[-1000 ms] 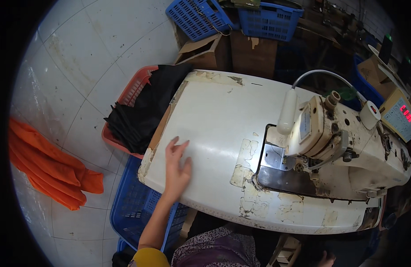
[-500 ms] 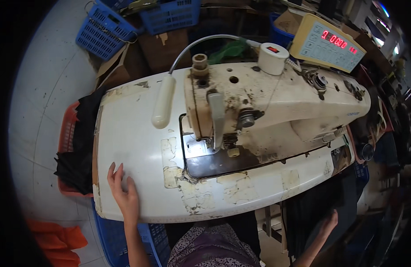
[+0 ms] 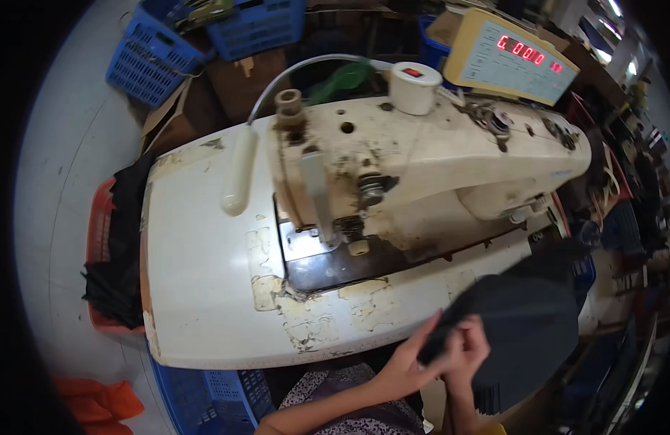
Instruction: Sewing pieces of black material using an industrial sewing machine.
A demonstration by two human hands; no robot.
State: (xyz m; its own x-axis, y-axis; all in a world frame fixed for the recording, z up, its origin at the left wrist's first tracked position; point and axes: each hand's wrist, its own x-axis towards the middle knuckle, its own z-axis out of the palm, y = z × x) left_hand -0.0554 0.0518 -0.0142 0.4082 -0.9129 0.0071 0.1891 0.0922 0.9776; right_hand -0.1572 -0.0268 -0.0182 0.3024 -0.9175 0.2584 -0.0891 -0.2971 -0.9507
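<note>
Both my hands have met over the front edge of the sewing machine table, toward the right. A piece of black fabric (image 3: 487, 293) is held up between them, its near edge folded or bunched. My left hand (image 3: 409, 360), reaching across from the lower left, is closed on that edge. Beside it my right hand (image 3: 467, 349) grips the cloth with bent fingers, slightly smeared by motion. More dark fabric (image 3: 530, 341) hangs or lies just right of my right hand. Beyond the hands stands the cream sewing machine (image 3: 422, 152), with nothing under its needle area.
The white table top (image 3: 197, 290) has worn tape patches. A lamp on a bent neck (image 3: 239, 174) hangs over it. A control panel (image 3: 512, 58) glows red behind the machine. At left stands a red basket (image 3: 101, 232) with black cloth; blue crates (image 3: 150, 61) are behind, another blue crate (image 3: 226, 395) below.
My left hand has left the table top and crossed right to the cloth. My right hand has come inward, and black fabric is now raised between both hands. The view has shifted slightly.
</note>
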